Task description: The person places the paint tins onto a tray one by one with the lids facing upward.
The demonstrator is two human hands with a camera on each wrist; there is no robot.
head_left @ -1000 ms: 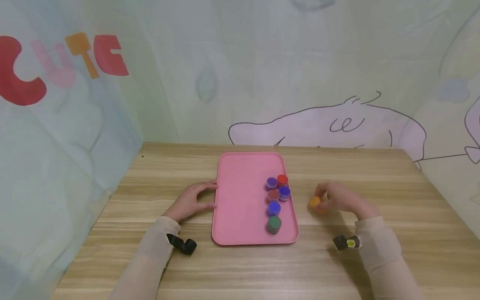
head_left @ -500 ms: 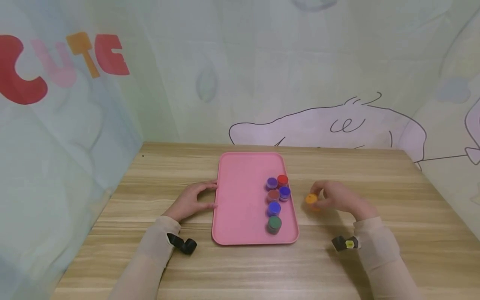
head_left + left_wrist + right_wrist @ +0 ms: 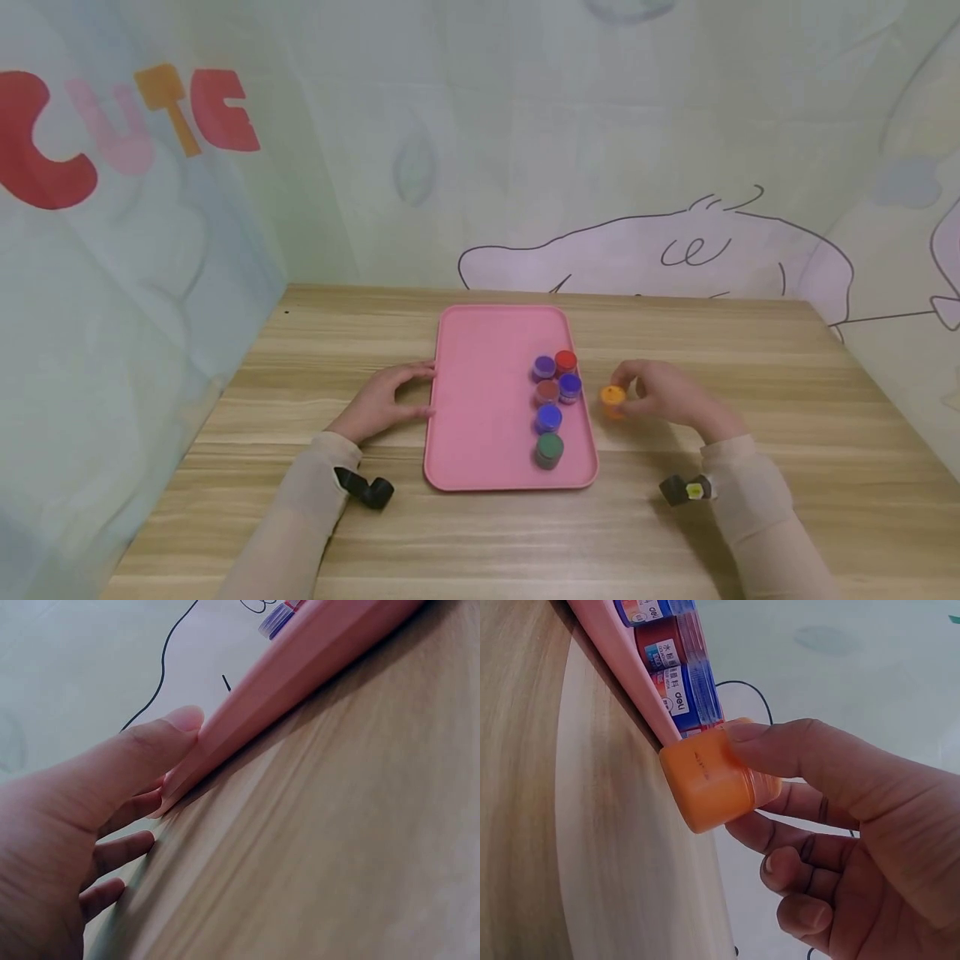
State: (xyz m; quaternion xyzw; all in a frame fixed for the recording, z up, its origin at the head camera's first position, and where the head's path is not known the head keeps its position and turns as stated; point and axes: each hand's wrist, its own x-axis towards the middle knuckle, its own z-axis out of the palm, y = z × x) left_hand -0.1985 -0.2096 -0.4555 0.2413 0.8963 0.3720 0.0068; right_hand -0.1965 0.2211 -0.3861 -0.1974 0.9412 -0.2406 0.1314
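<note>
My right hand (image 3: 663,396) pinches a small orange paint jar (image 3: 709,780) between thumb and fingers, just right of the pink tray (image 3: 480,333). Along the tray's right side stand several paint jars: a red one (image 3: 566,361), a purple one (image 3: 543,367), a brownish-red one (image 3: 547,392), a blue-violet one (image 3: 570,387), a blue one (image 3: 548,418) and a dark green one (image 3: 549,450). At the tray's left edge rests my left hand (image 3: 382,406), its thumb and fingertips touching the rim, the fingers loosely spread.
The wooden table (image 3: 480,542) carries the tray near its middle. A printed cloth backdrop (image 3: 375,125) rises behind the table and along its left side. Small black cameras sit on both wrists, the left camera (image 3: 365,487) near the tray's lower left corner.
My right hand has carried the orange paint jar leftward, closer to the tray's right edge. The left hand, the tray and the jars on it have stayed in place.
</note>
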